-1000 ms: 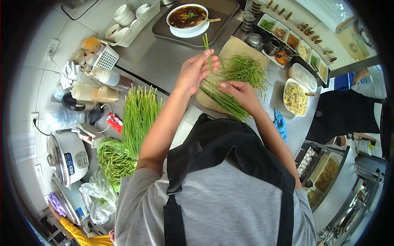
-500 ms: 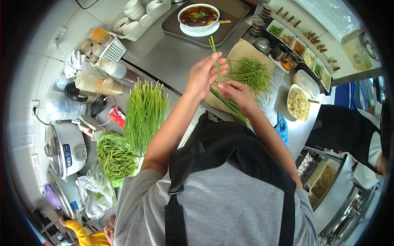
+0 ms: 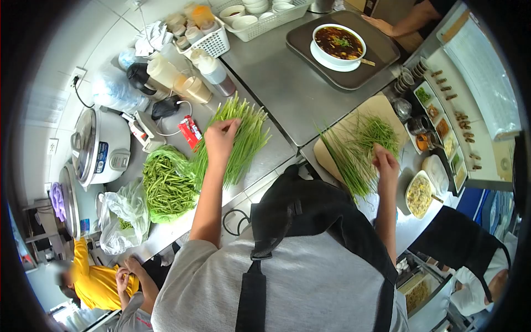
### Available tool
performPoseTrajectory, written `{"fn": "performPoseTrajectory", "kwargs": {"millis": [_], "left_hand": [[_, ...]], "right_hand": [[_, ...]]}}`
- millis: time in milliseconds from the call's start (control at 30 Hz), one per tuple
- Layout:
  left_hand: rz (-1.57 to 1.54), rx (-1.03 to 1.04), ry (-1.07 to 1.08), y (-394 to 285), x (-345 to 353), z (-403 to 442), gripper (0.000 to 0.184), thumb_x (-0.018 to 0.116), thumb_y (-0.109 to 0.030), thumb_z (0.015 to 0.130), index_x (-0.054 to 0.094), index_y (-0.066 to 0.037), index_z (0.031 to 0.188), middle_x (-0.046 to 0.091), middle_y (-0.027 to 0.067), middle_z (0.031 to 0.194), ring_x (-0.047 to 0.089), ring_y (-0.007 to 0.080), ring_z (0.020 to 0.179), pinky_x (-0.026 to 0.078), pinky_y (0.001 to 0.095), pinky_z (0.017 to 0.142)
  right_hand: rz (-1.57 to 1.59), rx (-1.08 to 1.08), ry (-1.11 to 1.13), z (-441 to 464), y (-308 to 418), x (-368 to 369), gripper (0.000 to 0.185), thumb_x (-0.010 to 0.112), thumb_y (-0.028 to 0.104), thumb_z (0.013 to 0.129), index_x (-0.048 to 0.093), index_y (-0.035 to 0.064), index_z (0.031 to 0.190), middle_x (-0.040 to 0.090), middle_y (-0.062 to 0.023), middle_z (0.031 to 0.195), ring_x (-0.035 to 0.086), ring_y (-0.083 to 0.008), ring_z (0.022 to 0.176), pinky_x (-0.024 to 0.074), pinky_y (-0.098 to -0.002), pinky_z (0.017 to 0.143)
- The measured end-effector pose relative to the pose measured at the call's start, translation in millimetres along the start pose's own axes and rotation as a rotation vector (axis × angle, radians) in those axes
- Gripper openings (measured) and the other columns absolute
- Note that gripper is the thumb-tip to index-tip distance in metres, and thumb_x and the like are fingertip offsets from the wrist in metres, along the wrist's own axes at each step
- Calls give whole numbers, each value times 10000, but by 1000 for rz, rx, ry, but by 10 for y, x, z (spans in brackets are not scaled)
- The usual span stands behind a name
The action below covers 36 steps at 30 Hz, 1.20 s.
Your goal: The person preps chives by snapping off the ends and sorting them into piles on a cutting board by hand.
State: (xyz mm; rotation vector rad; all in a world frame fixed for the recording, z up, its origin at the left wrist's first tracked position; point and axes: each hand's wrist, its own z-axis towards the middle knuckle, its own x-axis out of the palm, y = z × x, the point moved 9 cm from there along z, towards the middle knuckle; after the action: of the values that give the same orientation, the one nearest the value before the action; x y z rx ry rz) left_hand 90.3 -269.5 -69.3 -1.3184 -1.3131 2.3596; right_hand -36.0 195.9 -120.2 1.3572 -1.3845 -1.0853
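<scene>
My left hand (image 3: 222, 137) is over the big bundle of chive stalks (image 3: 238, 160) on the steel counter at left, its fingers pinched together among the stalks. By the right edge of the loose chive pile (image 3: 376, 133) is my right hand (image 3: 385, 161), fingers curled closed; whatever they hold, if anything, is hidden. That pile lies on a tan cutting board (image 3: 326, 152), with longer stalks (image 3: 345, 166) laid out along its near left side and over the edge. Green beans (image 3: 168, 185) fill an open plastic bag beside the big bundle.
A brown tray (image 3: 301, 41) carries a bowl of dark soup (image 3: 338, 43); another person's hand (image 3: 379, 25) rests beside it. Condiment containers (image 3: 440, 124) and a bowl of yellowish food (image 3: 419, 196) stand at right. Bottles (image 3: 215, 74) and a rice cooker (image 3: 102, 146) line the left.
My left hand has left the stalks it held upright by the board and moved left to the big bundle. My right hand has shifted to the pile's right edge. The view has turned.
</scene>
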Motion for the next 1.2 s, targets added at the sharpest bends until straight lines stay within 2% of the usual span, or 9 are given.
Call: {"fn": "performPoseTrajectory", "kwargs": {"millis": [167, 300, 433, 533, 667, 833, 933, 1033, 1200], "left_hand": [[456, -13, -44, 116, -235, -67, 177, 734, -226, 728, 733, -78, 824, 649, 106, 825, 608, 284, 815, 486, 381, 699], [309, 95, -196, -405, -473, 449, 206, 718, -271, 752, 721, -68, 785, 633, 120, 824, 598, 288, 831, 475, 379, 694], [149, 126, -77, -1338, -649, 1351, 255, 645, -239, 829, 679, -28, 690, 610, 162, 811, 589, 319, 762, 453, 406, 647], [125, 709, -229, -2550, -710, 1948, 160, 521, -106, 881, 598, -28, 998, 562, 198, 828, 554, 381, 795, 445, 444, 690], [184, 1081, -273, -3657, -552, 2885, 344, 550, -29, 822, 526, -69, 1162, 528, 172, 1067, 526, 354, 985, 460, 403, 831], [253, 582, -468, -3982, -477, 4775, 640, 609, -476, 809, 487, -56, 1276, 468, 318, 1210, 474, 432, 1135, 400, 457, 959], [12, 388, -397, -3846, -383, 5591, 589, 645, -442, 779, 546, -93, 1242, 577, 255, 1163, 555, 352, 1108, 418, 403, 960], [-145, 627, -640, -4022, -591, 5013, 162, 649, -63, 707, 725, -125, 836, 662, 136, 927, 620, 315, 921, 484, 392, 826], [92, 1216, -733, -3891, -482, 3390, 293, 643, -17, 657, 702, -212, 867, 607, 68, 806, 598, 268, 783, 485, 358, 677]], "right_hand": [[-597, -127, -71, 236, 80, -401, 303, 625, 258, 873, 670, 13, 1047, 631, -87, 741, 505, -56, 690, 416, -245, 623], [-896, -636, -93, 319, 386, -305, 185, 632, 168, 812, 679, -2, 871, 661, -188, 883, 637, -333, 842, 485, -390, 737], [-1044, -153, -220, 377, 583, -401, 219, 660, 198, 799, 661, -5, 718, 658, -178, 782, 628, -305, 662, 486, -362, 637], [-705, -250, -232, 365, 582, -458, 204, 628, 158, 829, 671, -40, 805, 631, -154, 668, 558, -159, 550, 433, -316, 548], [-687, -333, -262, 131, 805, -342, 168, 617, 106, 816, 674, -6, 927, 660, -174, 766, 639, -228, 640, 493, -327, 638], [-699, -210, -254, -7, 473, -576, 202, 590, 71, 848, 649, -24, 1016, 659, -128, 739, 617, -113, 652, 469, -250, 592], [-823, -240, -257, -208, 732, -433, 241, 583, 124, 856, 665, 85, 1079, 666, -183, 953, 661, -277, 842, 507, -366, 761], [-848, -176, -201, -112, 625, -436, 243, 588, 124, 852, 667, 81, 1078, 669, -186, 954, 660, -279, 828, 507, -360, 754], [-817, -167, -180, 181, 465, -478, 213, 575, 73, 859, 651, 6, 1047, 661, -153, 822, 629, -159, 750, 480, -283, 660]]}}
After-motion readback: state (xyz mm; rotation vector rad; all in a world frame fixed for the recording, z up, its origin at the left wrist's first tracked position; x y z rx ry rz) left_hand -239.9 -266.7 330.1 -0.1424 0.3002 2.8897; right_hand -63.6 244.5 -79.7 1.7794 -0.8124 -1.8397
